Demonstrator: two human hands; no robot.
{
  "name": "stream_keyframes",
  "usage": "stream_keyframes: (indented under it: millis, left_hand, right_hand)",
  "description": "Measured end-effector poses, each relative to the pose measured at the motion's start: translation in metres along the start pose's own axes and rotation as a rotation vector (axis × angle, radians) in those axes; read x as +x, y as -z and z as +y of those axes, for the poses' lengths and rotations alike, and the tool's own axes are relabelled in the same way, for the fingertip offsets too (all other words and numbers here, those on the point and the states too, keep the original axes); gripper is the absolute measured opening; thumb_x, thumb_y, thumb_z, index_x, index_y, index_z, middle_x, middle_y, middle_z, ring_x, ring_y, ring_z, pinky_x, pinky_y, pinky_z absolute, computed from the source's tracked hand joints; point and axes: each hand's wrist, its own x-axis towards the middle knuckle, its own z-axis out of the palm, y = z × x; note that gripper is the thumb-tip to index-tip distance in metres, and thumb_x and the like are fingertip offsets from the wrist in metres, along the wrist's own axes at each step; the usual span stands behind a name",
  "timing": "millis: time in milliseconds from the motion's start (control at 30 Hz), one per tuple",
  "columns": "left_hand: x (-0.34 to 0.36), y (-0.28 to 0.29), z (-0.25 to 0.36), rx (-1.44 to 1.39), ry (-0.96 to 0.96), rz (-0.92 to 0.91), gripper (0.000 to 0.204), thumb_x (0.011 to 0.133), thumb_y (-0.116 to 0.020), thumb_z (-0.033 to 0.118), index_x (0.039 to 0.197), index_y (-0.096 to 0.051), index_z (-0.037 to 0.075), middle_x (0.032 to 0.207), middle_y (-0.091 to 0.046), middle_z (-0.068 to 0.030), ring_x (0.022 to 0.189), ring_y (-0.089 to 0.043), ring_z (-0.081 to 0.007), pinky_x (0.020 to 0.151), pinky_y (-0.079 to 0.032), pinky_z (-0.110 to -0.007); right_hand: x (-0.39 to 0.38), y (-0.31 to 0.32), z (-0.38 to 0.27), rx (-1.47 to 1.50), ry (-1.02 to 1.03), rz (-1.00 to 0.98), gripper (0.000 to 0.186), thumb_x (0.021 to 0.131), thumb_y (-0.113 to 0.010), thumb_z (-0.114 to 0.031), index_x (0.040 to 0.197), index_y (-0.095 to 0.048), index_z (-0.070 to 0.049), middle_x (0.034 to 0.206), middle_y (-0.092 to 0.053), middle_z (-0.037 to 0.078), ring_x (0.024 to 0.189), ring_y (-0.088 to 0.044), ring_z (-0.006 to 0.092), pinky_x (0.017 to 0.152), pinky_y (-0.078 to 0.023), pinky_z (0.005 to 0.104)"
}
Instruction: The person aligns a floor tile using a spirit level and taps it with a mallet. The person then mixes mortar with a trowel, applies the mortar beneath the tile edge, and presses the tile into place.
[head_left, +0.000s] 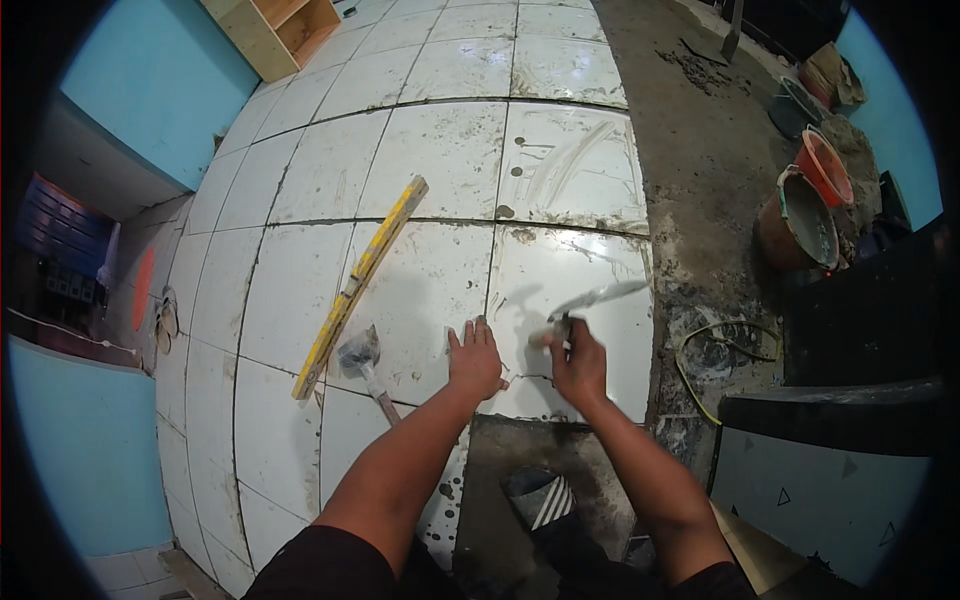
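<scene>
My left hand (476, 362) lies flat on the white floor tiles, its fingers spread across the joint beside the front right tile (610, 375). Gripped in my right hand (578, 365) is a pointed trowel (605, 295), its blade tilted over that same tile. To the left of my left hand a mallet (360, 352) with a pale, smeared head rests on the tiles. Beyond it, a yellow spirit level (362, 285) lies diagonally. Grey mortar smears and spots mark several tiles.
Bare grey ground (540, 450) begins at the tile's near edge, where my slippered foot (540, 497) stands. At the right are an orange bucket (826, 168), a brown bucket (775, 235) and a yellow-green hose (683, 370). A wooden cabinet (262, 35) stands far left.
</scene>
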Motion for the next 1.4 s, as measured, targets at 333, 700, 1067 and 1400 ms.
stream_keyframes:
  millis: [333,700,1067,1400]
  left_hand:
    - [0.065,0.040,-0.007,-0.025,-0.213,0.130,0.149,0.058,-0.087,0.072,0.159,-0.015,-0.011,0.170,-0.016,-0.0246,0.158,-0.016,-0.0382,0.126,-0.015,-0.057]
    - [0.079,0.049,-0.008,0.007,-0.178,0.071,0.143,0.063,-0.087,0.067,0.158,-0.016,-0.014,0.167,-0.020,-0.0298,0.157,-0.018,-0.0421,0.127,-0.014,-0.053]
    - [0.082,0.047,-0.002,-0.010,-0.153,0.075,0.141,0.065,-0.088,0.064,0.159,-0.014,-0.012,0.168,-0.019,-0.0277,0.157,-0.015,-0.0414,0.127,-0.013,-0.053]
    - [0.075,0.043,-0.005,-0.041,-0.128,0.032,0.149,0.061,-0.090,0.065,0.160,-0.007,-0.009,0.170,-0.010,-0.0254,0.159,-0.010,-0.0381,0.128,-0.011,-0.054]
  right_hand:
    - [0.172,-0.058,-0.011,-0.088,0.005,0.146,0.036,0.096,-0.071,-0.021,0.117,-0.057,0.003,0.095,-0.072,0.026,0.088,-0.074,0.0397,0.074,-0.056,0.0450]
    - [0.201,-0.099,-0.016,-0.119,0.133,0.087,0.024,0.093,-0.071,-0.011,0.106,-0.055,0.001,0.088,-0.066,0.025,0.079,-0.065,0.0453,0.069,-0.049,0.0502]
    - [0.197,-0.095,-0.009,-0.149,0.076,0.152,0.026,0.094,-0.071,-0.014,0.110,-0.059,0.002,0.087,-0.068,0.024,0.080,-0.070,0.0414,0.067,-0.052,0.0464]
    - [0.065,0.055,0.018,-0.053,0.073,0.202,0.032,0.095,-0.073,-0.019,0.111,-0.062,0.006,0.097,-0.072,0.019,0.093,-0.071,0.0269,0.085,-0.053,0.0388]
